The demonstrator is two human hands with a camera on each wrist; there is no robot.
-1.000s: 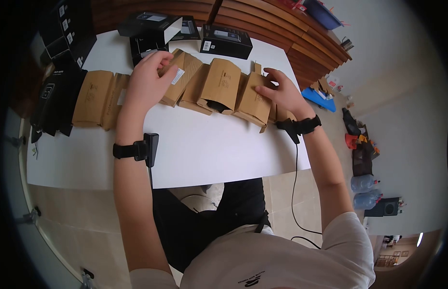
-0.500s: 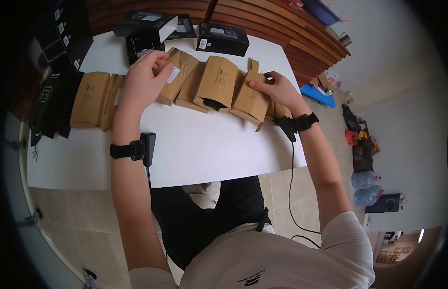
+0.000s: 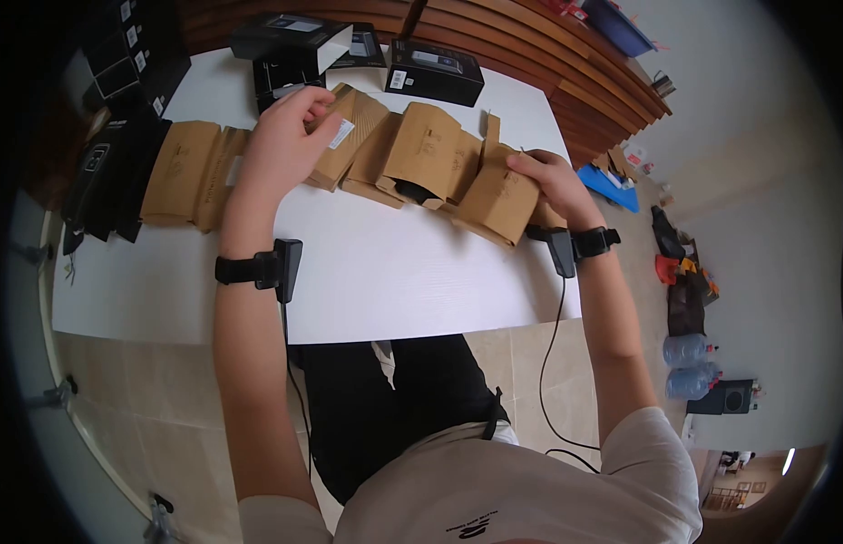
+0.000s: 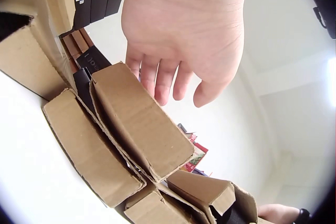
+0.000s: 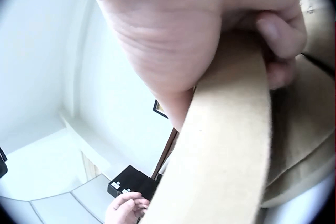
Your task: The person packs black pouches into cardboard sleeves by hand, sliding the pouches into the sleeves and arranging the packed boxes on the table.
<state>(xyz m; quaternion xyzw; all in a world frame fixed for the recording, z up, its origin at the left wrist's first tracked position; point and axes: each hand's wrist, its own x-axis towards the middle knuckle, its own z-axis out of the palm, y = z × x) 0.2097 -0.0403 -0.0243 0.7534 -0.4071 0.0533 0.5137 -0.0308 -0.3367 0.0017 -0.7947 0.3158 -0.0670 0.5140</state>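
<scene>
Brown cardboard boxes lie in a row across the white table. At the right end, my right hand grips a brown box, thumb on its upper face; in the right wrist view the fingers curl round the edge of this box. My left hand hovers by a striped brown box with a white label, fingers loosely bent. Nothing is in the left palm in the left wrist view, above the brown boxes. A middle box has an opening with something black inside.
Black boxes stand along the table's back edge, and more black boxes are stacked at the far left. Two brown boxes lie left of my left hand. A wooden slatted cabinet is behind the table. A cable hangs from the right wrist camera.
My right hand has closed on the rightmost box and shifted it a little, turning it away from its neighbour. My left hand has stayed near the striped box.
</scene>
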